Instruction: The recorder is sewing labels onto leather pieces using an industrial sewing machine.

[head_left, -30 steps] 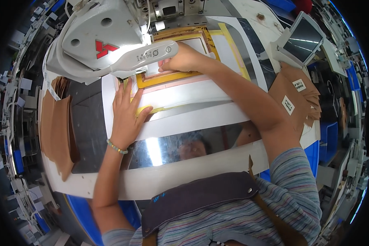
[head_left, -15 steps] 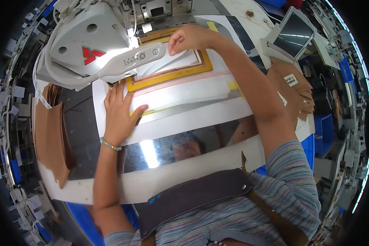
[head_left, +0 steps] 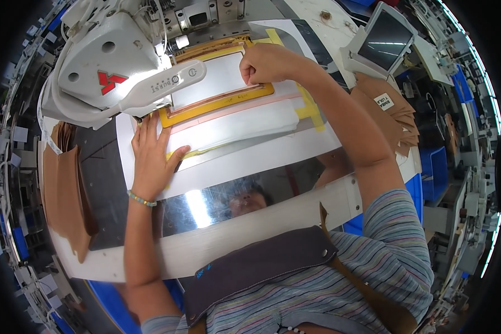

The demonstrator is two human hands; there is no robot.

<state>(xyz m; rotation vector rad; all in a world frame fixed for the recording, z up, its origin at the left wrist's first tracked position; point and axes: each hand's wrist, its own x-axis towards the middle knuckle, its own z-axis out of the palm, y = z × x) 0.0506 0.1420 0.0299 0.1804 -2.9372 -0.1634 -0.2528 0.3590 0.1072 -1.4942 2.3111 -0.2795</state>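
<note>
The white sheet [head_left: 211, 78] lies in the yellow frame [head_left: 217, 103] under the sewing machine [head_left: 111, 72]. The left hand [head_left: 150, 158] presses flat, fingers spread; the right hand [head_left: 264, 62] pinches the frame's edge. Sewing looks not yet begun.

Sewing machine head [head_left: 111, 72] left of frame [head_left: 217, 103], screen [head_left: 384, 42] far right, leather stack [head_left: 67, 195] far left.

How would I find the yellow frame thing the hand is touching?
Look under the big white sewing machine head at the top of the table. There lies a flat rectangular yellow frame around a white panel, with the closed right hand on its right edge. It alone is bright yellow; the sheets below are white.
</note>
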